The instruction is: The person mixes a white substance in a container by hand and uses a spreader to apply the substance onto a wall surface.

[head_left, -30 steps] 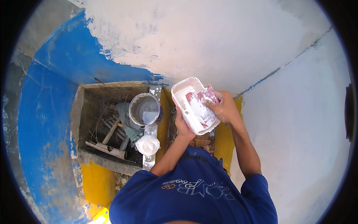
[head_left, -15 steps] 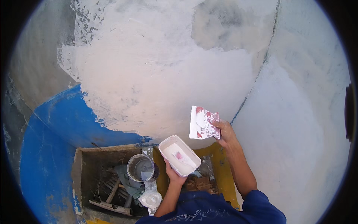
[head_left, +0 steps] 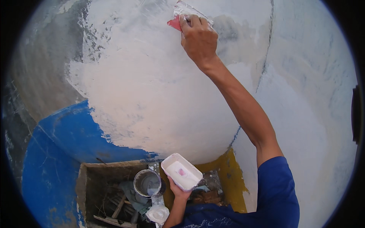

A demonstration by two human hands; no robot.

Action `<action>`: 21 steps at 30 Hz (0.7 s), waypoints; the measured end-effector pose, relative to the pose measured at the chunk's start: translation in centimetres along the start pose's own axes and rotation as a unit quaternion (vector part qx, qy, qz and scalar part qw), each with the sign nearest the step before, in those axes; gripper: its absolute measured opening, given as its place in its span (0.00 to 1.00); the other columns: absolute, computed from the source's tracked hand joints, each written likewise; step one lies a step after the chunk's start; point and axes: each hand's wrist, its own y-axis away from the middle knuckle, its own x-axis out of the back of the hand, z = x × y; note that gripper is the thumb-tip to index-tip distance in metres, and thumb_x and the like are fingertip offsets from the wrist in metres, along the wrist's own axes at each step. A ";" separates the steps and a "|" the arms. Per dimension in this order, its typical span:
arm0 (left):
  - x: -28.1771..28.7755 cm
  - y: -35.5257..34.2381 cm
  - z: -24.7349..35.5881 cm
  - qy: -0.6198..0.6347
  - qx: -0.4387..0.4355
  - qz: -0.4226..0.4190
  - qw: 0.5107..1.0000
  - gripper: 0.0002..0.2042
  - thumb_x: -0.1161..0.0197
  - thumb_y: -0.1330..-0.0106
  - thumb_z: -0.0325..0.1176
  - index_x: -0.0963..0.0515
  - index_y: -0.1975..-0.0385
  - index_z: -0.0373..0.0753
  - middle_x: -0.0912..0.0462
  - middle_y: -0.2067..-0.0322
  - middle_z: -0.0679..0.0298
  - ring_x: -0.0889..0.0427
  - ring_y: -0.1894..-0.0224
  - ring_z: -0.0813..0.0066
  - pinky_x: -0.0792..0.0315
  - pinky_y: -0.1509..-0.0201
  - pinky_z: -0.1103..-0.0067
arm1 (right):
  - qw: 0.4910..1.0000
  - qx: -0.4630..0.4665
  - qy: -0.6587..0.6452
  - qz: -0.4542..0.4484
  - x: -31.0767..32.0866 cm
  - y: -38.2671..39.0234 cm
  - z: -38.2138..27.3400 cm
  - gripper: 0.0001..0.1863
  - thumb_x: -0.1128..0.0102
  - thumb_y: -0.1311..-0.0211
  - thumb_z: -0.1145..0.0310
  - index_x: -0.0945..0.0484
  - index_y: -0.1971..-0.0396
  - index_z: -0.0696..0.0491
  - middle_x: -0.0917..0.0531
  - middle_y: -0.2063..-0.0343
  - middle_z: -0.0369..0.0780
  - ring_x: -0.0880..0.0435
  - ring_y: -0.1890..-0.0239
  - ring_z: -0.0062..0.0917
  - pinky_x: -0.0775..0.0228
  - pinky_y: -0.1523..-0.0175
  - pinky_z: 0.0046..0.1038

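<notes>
High in the view, my right hand (head_left: 199, 40) grips a red scraper (head_left: 175, 22) coated in white paste, held up at the patchy white and grey wall (head_left: 125, 87); its blade is partly hidden behind my fingers and looks to be touching the wall. Low in the middle, my left hand (head_left: 178, 190) holds a white rectangular tub (head_left: 192, 173) from the side and below, with white paste and a small pink spot inside. Just left of the tub stands a round bucket (head_left: 146, 173) with grey contents, and below that lies a crumpled white bag (head_left: 157, 213).
A concrete trough (head_left: 83, 186) holds sticks and grey-green cloth at the lower left. Blue-painted wall (head_left: 53, 152) spans the left, a yellow-painted surface (head_left: 232, 171) the lower right behind the tub. A cracked seam divides the back wall from the pale right wall (head_left: 308, 121).
My right hand has lifted the scraper out of the tub and moved it far up onto the upper wall. The tub in my left hand sits lower in the view, which now takes in more wall.
</notes>
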 end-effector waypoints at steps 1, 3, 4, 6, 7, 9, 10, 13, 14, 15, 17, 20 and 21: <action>-0.1 -0.2 -0.6 0.003 0.008 -0.006 1.000 0.36 0.53 0.33 0.67 0.39 0.31 0.51 0.32 0.36 0.58 0.32 0.35 0.48 0.38 0.34 0.44 | 0.999 0.034 0.038 -0.019 -1.1 0.7 -0.4 0.15 0.38 0.54 0.76 0.18 0.62 0.60 0.19 0.64 0.43 0.18 0.64 0.32 0.20 0.66 0.30; -0.2 -0.2 -0.4 0.007 0.001 0.013 1.000 0.36 0.52 0.34 0.67 0.40 0.31 0.51 0.32 0.36 0.58 0.32 0.35 0.48 0.37 0.35 0.44 | 0.999 0.047 -0.011 -0.022 -1.0 2.1 -2.5 0.18 0.38 0.55 0.76 0.19 0.59 0.63 0.19 0.61 0.46 0.17 0.62 0.33 0.20 0.67 0.31; -0.1 -0.2 -0.1 0.010 -0.005 0.013 1.000 0.36 0.52 0.34 0.67 0.40 0.31 0.51 0.32 0.36 0.58 0.32 0.35 0.48 0.37 0.35 0.44 | 0.995 0.043 -0.059 -0.063 0.3 3.0 -3.9 0.18 0.38 0.54 0.76 0.19 0.59 0.61 0.18 0.61 0.45 0.17 0.61 0.34 0.21 0.68 0.32; 0.2 0.4 0.8 -0.005 -0.003 -0.011 1.000 0.37 0.52 0.34 0.67 0.41 0.31 0.52 0.32 0.36 0.59 0.32 0.35 0.48 0.36 0.36 0.43 | 0.986 0.038 -0.116 -0.110 1.7 3.9 -5.1 0.18 0.38 0.53 0.75 0.18 0.58 0.60 0.18 0.61 0.44 0.17 0.61 0.34 0.21 0.69 0.33; 0.3 0.7 1.1 -0.005 -0.009 -0.010 1.000 0.37 0.52 0.34 0.67 0.41 0.31 0.52 0.32 0.36 0.59 0.32 0.35 0.48 0.36 0.36 0.43 | 0.983 0.005 -0.158 -0.092 2.5 3.6 -4.4 0.18 0.39 0.52 0.75 0.17 0.58 0.57 0.17 0.63 0.42 0.17 0.61 0.34 0.22 0.70 0.34; 0.4 1.0 1.4 0.007 -0.019 0.011 1.000 0.37 0.53 0.34 0.68 0.41 0.31 0.52 0.32 0.36 0.60 0.32 0.35 0.48 0.37 0.36 0.42 | 0.985 -0.052 -0.162 0.000 3.7 2.1 -1.5 0.17 0.39 0.50 0.74 0.15 0.58 0.50 0.16 0.69 0.37 0.17 0.64 0.32 0.24 0.71 0.37; 0.3 0.9 1.2 0.009 -0.017 0.005 1.000 0.37 0.53 0.34 0.68 0.41 0.31 0.52 0.32 0.36 0.60 0.32 0.35 0.48 0.37 0.36 0.42 | 0.991 -0.071 -0.112 0.017 4.4 0.9 0.7 0.17 0.38 0.50 0.73 0.15 0.58 0.49 0.17 0.70 0.37 0.17 0.66 0.32 0.25 0.70 0.36; 0.6 1.1 1.1 0.019 -0.026 0.005 0.999 0.37 0.53 0.35 0.68 0.41 0.31 0.52 0.32 0.36 0.60 0.32 0.35 0.48 0.37 0.36 0.42 | 0.990 -0.131 -0.046 0.011 3.8 -0.4 4.6 0.17 0.37 0.51 0.71 0.14 0.57 0.49 0.17 0.73 0.39 0.18 0.69 0.33 0.26 0.70 0.35; 0.6 1.2 1.1 0.008 -0.027 0.004 1.000 0.37 0.52 0.35 0.68 0.41 0.31 0.52 0.32 0.36 0.60 0.33 0.35 0.48 0.37 0.36 0.42 | 0.992 -0.128 -0.020 -0.003 3.1 -0.3 4.6 0.17 0.36 0.51 0.71 0.14 0.58 0.50 0.17 0.73 0.39 0.17 0.69 0.33 0.25 0.70 0.35; 0.7 1.2 1.0 -0.002 -0.028 0.003 1.000 0.37 0.52 0.35 0.68 0.41 0.31 0.53 0.32 0.36 0.60 0.33 0.35 0.48 0.37 0.36 0.42 | 0.992 -0.125 0.008 -0.016 2.6 0.0 4.6 0.17 0.36 0.52 0.71 0.15 0.58 0.51 0.17 0.73 0.39 0.17 0.69 0.33 0.24 0.70 0.34; 0.5 1.2 1.2 0.007 -0.025 0.004 1.000 0.38 0.52 0.35 0.68 0.41 0.31 0.53 0.33 0.36 0.61 0.33 0.34 0.48 0.38 0.36 0.41 | 0.997 -0.077 -0.021 0.001 1.4 0.1 0.8 0.17 0.35 0.53 0.71 0.15 0.59 0.55 0.17 0.72 0.40 0.17 0.70 0.34 0.23 0.71 0.35; 0.4 1.1 1.7 0.014 -0.020 0.002 1.000 0.38 0.52 0.36 0.69 0.41 0.30 0.53 0.33 0.35 0.61 0.33 0.34 0.48 0.38 0.36 0.41 | 0.996 -0.054 -0.073 0.012 0.7 -0.9 -4.1 0.15 0.35 0.53 0.72 0.15 0.62 0.56 0.18 0.74 0.40 0.17 0.70 0.34 0.24 0.74 0.36; 0.6 1.2 1.9 0.013 -0.018 0.001 1.000 0.38 0.52 0.36 0.69 0.41 0.30 0.53 0.33 0.35 0.61 0.33 0.34 0.48 0.38 0.36 0.40 | 0.992 -0.074 -0.104 -0.010 1.0 -1.4 -4.8 0.14 0.35 0.52 0.73 0.15 0.63 0.56 0.19 0.74 0.40 0.17 0.70 0.33 0.25 0.74 0.36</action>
